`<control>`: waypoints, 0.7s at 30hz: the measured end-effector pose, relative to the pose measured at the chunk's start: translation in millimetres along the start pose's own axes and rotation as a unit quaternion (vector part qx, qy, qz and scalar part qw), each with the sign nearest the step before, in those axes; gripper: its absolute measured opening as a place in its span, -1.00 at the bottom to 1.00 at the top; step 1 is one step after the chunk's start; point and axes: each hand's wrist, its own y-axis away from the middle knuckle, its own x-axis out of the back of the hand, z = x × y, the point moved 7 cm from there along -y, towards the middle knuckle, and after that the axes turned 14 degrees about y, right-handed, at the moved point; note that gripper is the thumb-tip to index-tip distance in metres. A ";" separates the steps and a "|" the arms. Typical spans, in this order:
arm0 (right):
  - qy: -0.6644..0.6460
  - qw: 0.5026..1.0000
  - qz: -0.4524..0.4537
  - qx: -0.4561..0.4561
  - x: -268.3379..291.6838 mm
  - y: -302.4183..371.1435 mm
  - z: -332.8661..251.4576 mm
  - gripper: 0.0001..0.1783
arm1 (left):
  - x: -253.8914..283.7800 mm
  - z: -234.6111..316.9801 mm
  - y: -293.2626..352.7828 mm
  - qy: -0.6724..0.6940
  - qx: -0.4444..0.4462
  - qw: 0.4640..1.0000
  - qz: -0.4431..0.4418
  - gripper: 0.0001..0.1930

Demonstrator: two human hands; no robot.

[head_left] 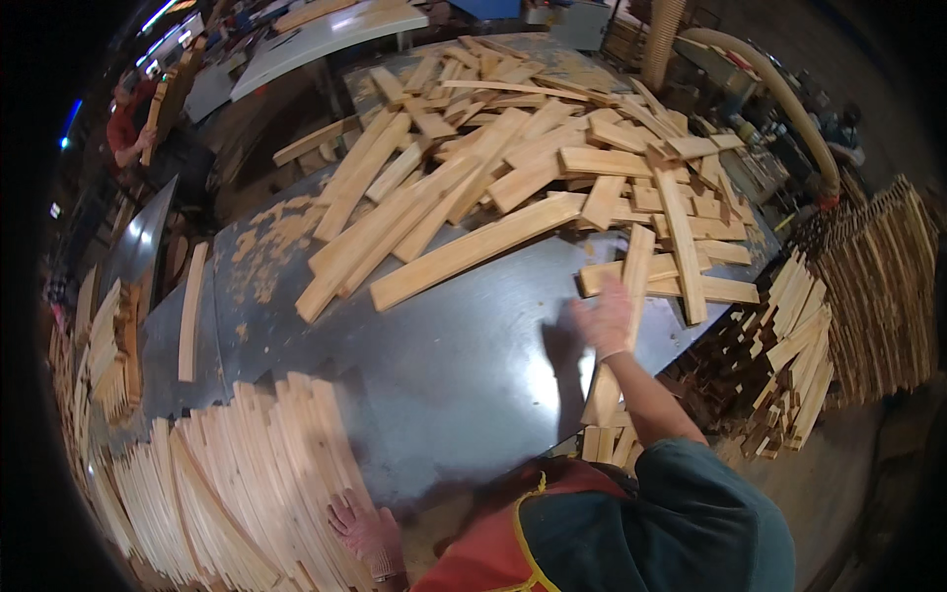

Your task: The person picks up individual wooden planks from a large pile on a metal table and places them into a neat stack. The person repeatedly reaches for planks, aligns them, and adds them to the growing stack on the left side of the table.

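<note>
My right hand (604,318) reaches over the table beside a long light wooden board (636,264) that slants toward me. Its fingers are stretched out and overlap the board's edge in the picture; I cannot tell whether they press on it. Low and to the left, my left hand (367,533), in a pinkish glove, lies with fingers spread at the right end of a row of narrow wooden strips (296,444). Beyond my right hand a big loose heap of wooden boards (513,158) covers the far part of the grey metal table (454,365).
One strip (192,311) lies alone at the left. Wood chips (266,242) are scattered near the heap. Stacked wood (873,286) stands at the right, below a thick hose (789,89). At the far left another person (133,123) holds boards.
</note>
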 end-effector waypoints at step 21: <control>0.012 0.966 -0.167 -0.197 -24.8 -117.1 309.4 -0.19 | -99.9 271.2 17.3 0.135 -0.198 0.970 -0.039 0.03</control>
